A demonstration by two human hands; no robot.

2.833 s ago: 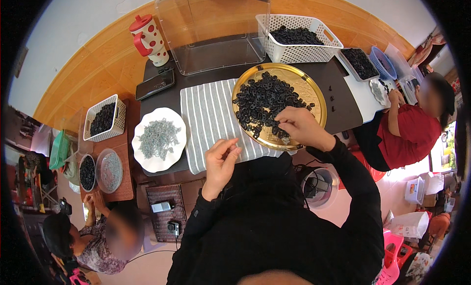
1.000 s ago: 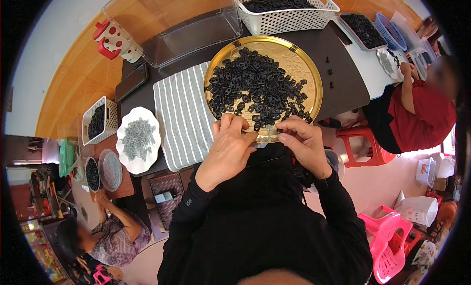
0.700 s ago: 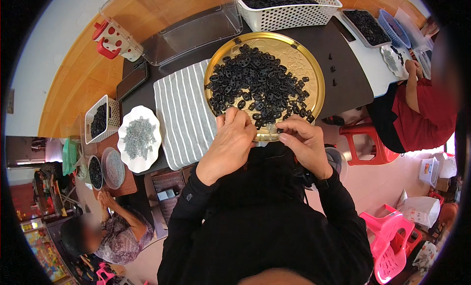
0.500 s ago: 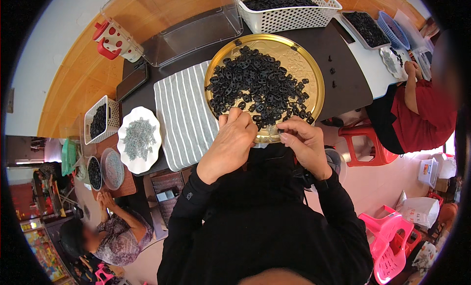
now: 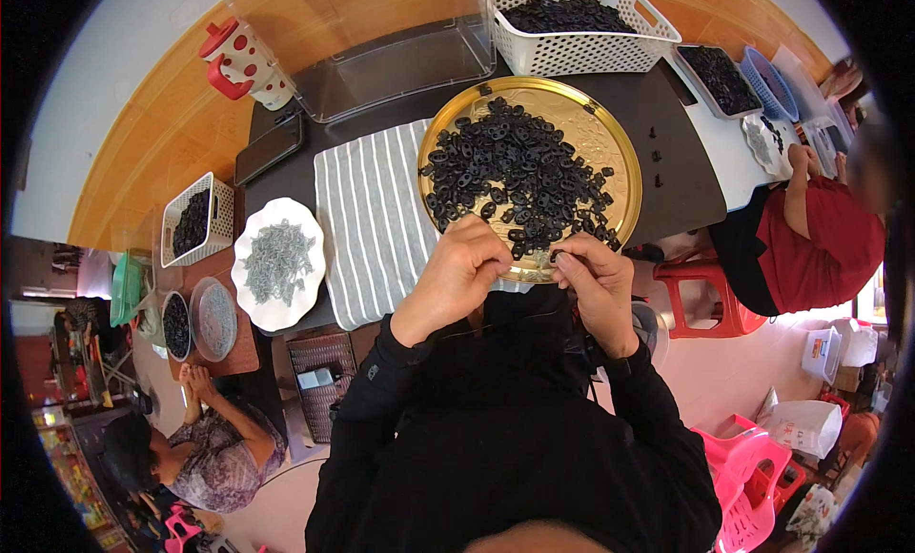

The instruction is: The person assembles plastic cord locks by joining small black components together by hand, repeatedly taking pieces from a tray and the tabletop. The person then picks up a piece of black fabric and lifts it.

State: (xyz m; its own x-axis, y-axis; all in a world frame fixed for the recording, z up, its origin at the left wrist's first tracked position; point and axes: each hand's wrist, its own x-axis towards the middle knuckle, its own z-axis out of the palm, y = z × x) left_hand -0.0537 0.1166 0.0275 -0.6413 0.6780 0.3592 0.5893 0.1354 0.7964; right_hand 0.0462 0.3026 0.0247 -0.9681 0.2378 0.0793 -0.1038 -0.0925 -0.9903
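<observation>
Clock set on the round gold tray (image 5: 596, 139), 12 pointing away from you. Your right hand (image 5: 598, 281) sits at 5 o'clock, by the near rim; its grip is a thumb-and-finger pinch closed on a small black piece (image 5: 557, 256), mostly covered by the fingertips. Your left hand (image 5: 462, 272) is at 7 o'clock, near the right but apart from it, back of the hand up, fingers curled; I can't tell whether its grip is closed or holds anything. Between and beyond the hands, a heap of black two-holed pieces (image 5: 519, 167) fills most of the tray, thinner toward the near side, with bare gold showing from 1 to 3 o'clock. A grey-and-white striped cloth (image 5: 367, 224) lies flat at 8 to 9 o'clock, partly under the tray. Past it, toward 8 o'clock, a white scalloped plate (image 5: 276, 317) carries a mound of clear, greyish pieces (image 5: 279, 260). A white perforated basket (image 5: 581, 56) stands at 12 to 1 o'clock, loaded with more black pieces. Three small dark pieces (image 5: 656, 156) lie in a row at 3 o'clock, directly on the dark worktop (image 5: 681, 186). A black phone-like slab (image 5: 270, 151) lies near 9 o'clock; farther out, toward 10, stands a red-spotted tumbler (image 5: 250, 65). A co-worker in a red top (image 5: 824, 253) sits between 3 and 4.
</observation>
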